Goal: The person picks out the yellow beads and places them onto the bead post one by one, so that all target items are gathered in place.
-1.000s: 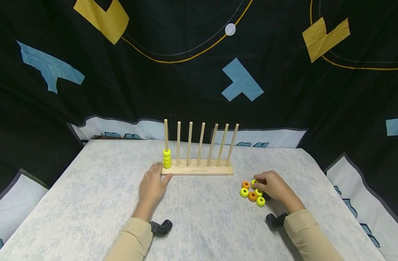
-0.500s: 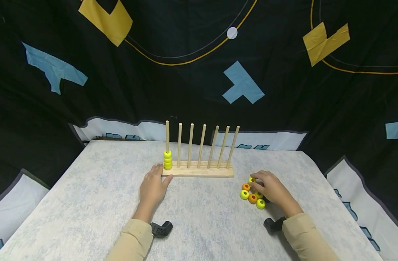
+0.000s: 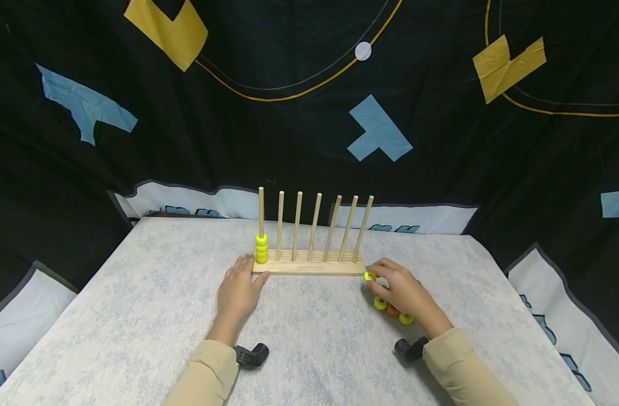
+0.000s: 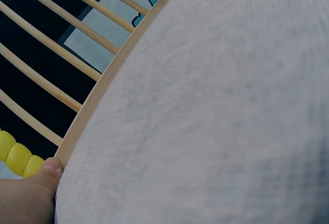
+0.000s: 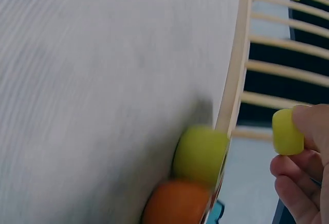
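My right hand (image 3: 403,287) pinches a yellow bead (image 5: 288,132) between thumb and fingertips, off the right end of a wooden peg rack (image 3: 309,270). Several upright pegs stand in a row on the rack's base. On its leftmost peg sits a stack of yellow beads (image 3: 260,249). My left hand (image 3: 236,293) rests at the base's left end, fingers extended along the side and thumb (image 4: 50,165) against the front edge. Below my right hand, an orange bead (image 3: 393,310) and yellow beads (image 3: 405,318) lie on the table, others hidden by the hand.
The pale mottled table (image 3: 309,344) spreads around the rack. Behind it hangs a black cloth (image 3: 289,141) with yellow and blue shapes and a white lower border. Each wrist carries a black camera mount (image 3: 251,355).
My right hand has picked a yellow bead from the loose group and carried it left toward the rack. My left hand stays at the rack's left end.
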Demonstrator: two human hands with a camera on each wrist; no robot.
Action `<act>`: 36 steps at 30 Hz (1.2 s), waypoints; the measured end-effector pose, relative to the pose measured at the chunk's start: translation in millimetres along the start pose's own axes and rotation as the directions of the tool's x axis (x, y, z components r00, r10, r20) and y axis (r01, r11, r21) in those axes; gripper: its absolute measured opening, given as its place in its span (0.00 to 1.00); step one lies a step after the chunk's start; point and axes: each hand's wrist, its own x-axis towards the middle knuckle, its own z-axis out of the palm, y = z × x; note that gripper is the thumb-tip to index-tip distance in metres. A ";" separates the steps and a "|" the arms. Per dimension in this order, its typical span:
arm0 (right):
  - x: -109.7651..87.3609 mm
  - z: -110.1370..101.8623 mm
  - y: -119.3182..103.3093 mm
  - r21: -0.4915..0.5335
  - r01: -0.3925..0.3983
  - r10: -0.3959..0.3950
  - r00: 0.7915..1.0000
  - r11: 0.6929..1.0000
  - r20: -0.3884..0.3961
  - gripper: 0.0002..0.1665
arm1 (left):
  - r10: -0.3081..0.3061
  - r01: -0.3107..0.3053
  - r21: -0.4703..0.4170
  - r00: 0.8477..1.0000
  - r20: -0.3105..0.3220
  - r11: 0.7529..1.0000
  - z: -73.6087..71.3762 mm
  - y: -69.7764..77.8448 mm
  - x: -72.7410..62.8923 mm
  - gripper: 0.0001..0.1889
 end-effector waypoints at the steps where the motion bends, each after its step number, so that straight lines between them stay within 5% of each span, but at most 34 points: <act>1: 2.0 1.4 -3.1 -0.003 0.014 -0.014 1.000 1.000 -0.006 0.20 | 0.000 0.000 0.000 1.000 -0.001 1.000 -0.2 0.0 0.0 0.37; 11: 22.9 21.1 -38.3 0.066 0.059 -0.061 0.998 0.996 0.024 0.21 | -0.010 0.010 0.010 1.000 0.004 1.000 -0.4 1.0 0.0 0.37; 18: 42.1 25.2 -62.9 0.207 0.082 -0.089 0.996 0.975 0.025 0.19 | -0.017 0.017 0.013 1.000 0.010 1.000 -2.1 2.4 -0.3 0.37; 25: 68.7 11.0 -85.1 0.280 0.087 -0.083 0.996 0.956 -0.026 0.19 | -0.025 0.025 0.014 1.000 0.013 1.000 -3.4 2.2 -0.1 0.37; 36: 112.3 -31.7 -107.6 0.185 0.133 -0.118 0.989 0.974 -0.089 0.20 | -0.021 0.021 0.011 1.000 0.008 1.000 -1.2 0.8 0.1 0.37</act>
